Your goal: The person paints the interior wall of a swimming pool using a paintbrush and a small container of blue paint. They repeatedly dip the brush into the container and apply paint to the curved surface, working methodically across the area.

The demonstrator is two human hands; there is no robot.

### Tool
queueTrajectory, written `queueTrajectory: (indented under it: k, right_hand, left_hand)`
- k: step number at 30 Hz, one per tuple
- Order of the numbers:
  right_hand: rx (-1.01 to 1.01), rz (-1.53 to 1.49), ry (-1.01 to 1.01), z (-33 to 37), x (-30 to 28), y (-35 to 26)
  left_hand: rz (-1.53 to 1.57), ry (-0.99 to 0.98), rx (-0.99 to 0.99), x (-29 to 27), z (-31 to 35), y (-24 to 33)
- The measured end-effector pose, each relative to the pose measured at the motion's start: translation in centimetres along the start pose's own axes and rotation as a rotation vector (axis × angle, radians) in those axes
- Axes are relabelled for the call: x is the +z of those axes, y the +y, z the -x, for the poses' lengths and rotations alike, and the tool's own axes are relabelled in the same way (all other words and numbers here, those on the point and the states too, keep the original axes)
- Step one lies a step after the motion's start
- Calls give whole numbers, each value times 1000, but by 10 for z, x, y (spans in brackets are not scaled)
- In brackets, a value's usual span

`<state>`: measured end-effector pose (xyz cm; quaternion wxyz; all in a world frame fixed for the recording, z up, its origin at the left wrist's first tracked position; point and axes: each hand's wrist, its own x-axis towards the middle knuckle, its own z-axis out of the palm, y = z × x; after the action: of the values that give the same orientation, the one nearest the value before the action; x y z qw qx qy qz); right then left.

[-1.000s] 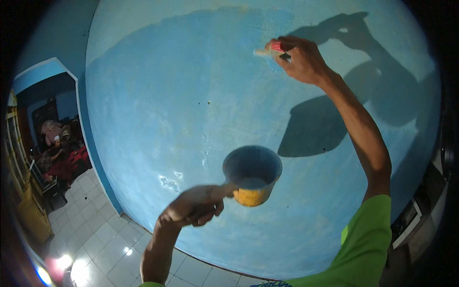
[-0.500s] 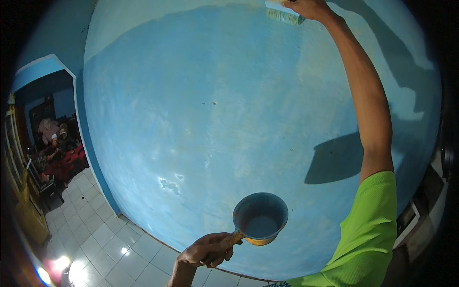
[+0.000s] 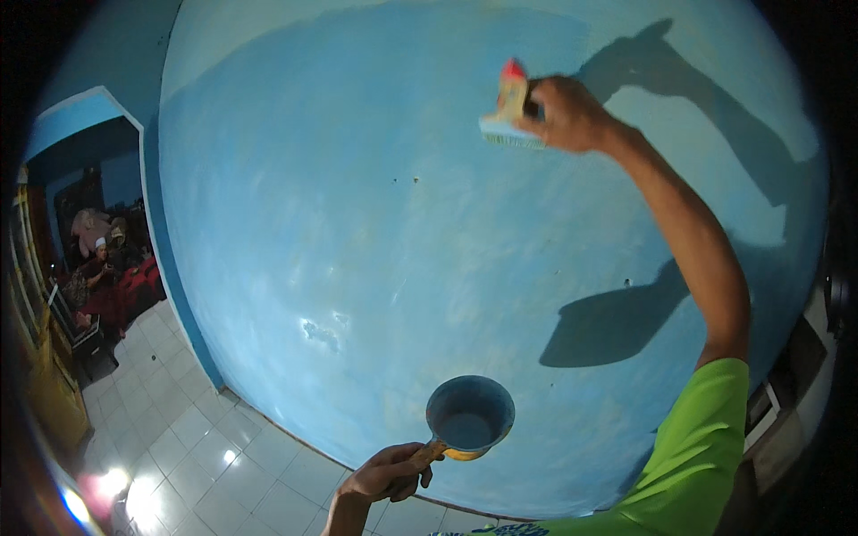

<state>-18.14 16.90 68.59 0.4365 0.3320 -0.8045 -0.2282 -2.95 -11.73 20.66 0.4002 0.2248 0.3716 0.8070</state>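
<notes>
My right hand [image 3: 572, 112] is raised high and grips a wide paintbrush [image 3: 508, 112] with a pale handle and red tip; its bristles press against the blue wall [image 3: 357, 223]. My arm wears a bright green sleeve [image 3: 693, 447]. Low in the picture, my left hand [image 3: 389, 472] holds the handle of a small yellow dipper cup [image 3: 469, 418] that has blue paint inside. The cup sits level, a little away from the wall.
The wall is wet, patchy blue, with shadows of my arm and the cup on its right side. White floor tiles [image 3: 188, 447] lie at lower left. A doorway [image 3: 89, 232] at left opens on a room where people sit.
My right hand has brought the brush down the wall from the top edge of the picture. The cup and left hand have shifted slightly up and right.
</notes>
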Motion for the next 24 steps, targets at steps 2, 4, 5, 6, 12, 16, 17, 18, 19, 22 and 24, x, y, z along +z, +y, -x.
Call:
queueTrajectory:
  k: [2,4,5,6,12,16,17,18,19,22,24]
  right_hand:
    - [109,-148,44,-21,-6,54]
    - [225,-138,104,-37,-19,115]
    - [384,-275,164,-53,-22,106]
    - [547,-384,217,-66,-45,98]
    - [35,507,308,-30,-4,64]
    - [-330,537,229,48,63,-40]
    - [-310,396,132,62,64,-61]
    - [-290,262,31,72,63,-74]
    - [-301,183,46,74,58,-78]
    - [-149,-76,248,56,38,-22]
    - [110,-206,66,28,15,54]
  left_hand:
    - [13,42,-67,6,-5,-5]
    - [28,70,-118,9,-11,-11]
    - [56,122,-121,11,-2,-20]
    - [76,146,-124,12,4,-27]
    - [20,251,-133,19,3,-31]
    - [14,209,-74,8,7,-39]
    - [25,200,-62,5,9,-42]
    - [36,182,-50,2,9,-46]
    - [49,169,-37,1,10,-48]
    - [70,165,-78,1,4,-48]
    - [70,137,-69,4,1,-46]
